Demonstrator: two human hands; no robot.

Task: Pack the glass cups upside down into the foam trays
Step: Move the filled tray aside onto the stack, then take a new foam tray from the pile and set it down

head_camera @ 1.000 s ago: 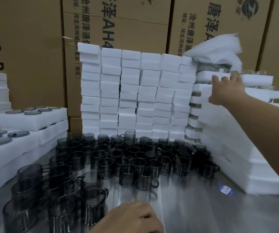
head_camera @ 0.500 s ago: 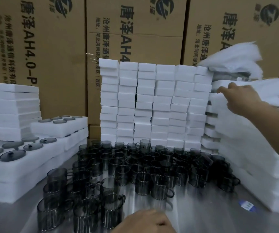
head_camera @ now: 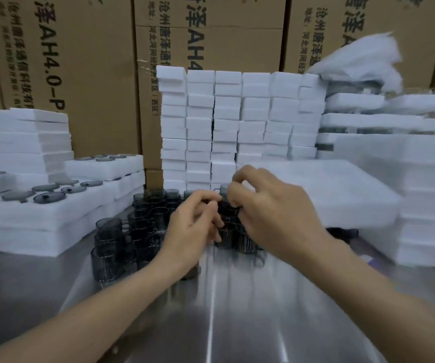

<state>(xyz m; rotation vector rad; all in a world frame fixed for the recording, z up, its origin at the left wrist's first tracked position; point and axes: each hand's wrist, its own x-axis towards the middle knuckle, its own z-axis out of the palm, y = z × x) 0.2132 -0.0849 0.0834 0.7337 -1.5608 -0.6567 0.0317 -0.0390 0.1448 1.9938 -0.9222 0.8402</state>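
Left hand (head_camera: 193, 231) and right hand (head_camera: 271, 213) curl over glass cups (head_camera: 111, 231); either grip unclear, blurred.

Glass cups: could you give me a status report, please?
Left hand, right hand curled over smoky grey glass cups, grip blurred. Cups upright, unpacked. White foam tray alongside.

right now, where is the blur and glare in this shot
Head view: motion blur smears both the left hand and right hand, and the foam tray beside them looks soft; a bright glare streak runs down the steel table; the glass cups read dark and murky; wide-angle lens tilts the cardboard boxes outward.
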